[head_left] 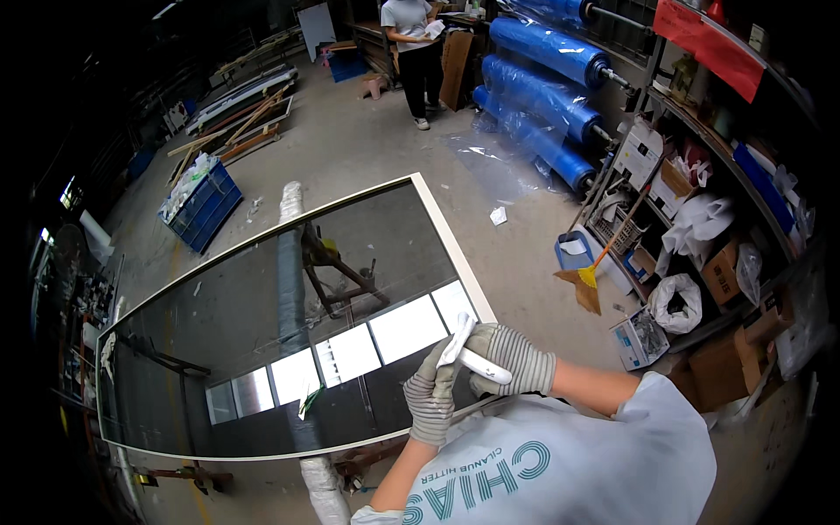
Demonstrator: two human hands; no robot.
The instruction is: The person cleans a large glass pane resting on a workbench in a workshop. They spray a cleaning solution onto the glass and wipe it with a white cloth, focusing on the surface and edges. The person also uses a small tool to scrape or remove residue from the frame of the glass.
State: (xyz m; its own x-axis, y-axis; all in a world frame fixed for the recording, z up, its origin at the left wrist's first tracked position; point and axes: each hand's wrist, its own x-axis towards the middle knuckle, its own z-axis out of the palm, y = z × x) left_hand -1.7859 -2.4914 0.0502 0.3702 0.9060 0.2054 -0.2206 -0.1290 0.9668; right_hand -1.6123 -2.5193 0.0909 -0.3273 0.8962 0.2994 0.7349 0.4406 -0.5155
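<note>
Both my hands, in grey striped work gloves, are together over the near right corner of a framed dark glass panel (262,332). My left hand (429,389) is closed around a narrow white piece (458,336) that sticks up between its fingers. Against my right hand (518,357) lies a white rounded handle (486,367), with the fingers curled behind it. The two white parts meet at an angle and look like one white-handled tool; its working end is hidden. The panel has a pale frame and reflects bright windows.
Wrapped supports (322,490) hold the panel up. A blue crate (203,210) stands beyond it at left. Rolls of blue film (547,52) lie on a rack, near a standing person (409,44). A broom (588,284), a dustpan (573,250) and loaded shelves line the right.
</note>
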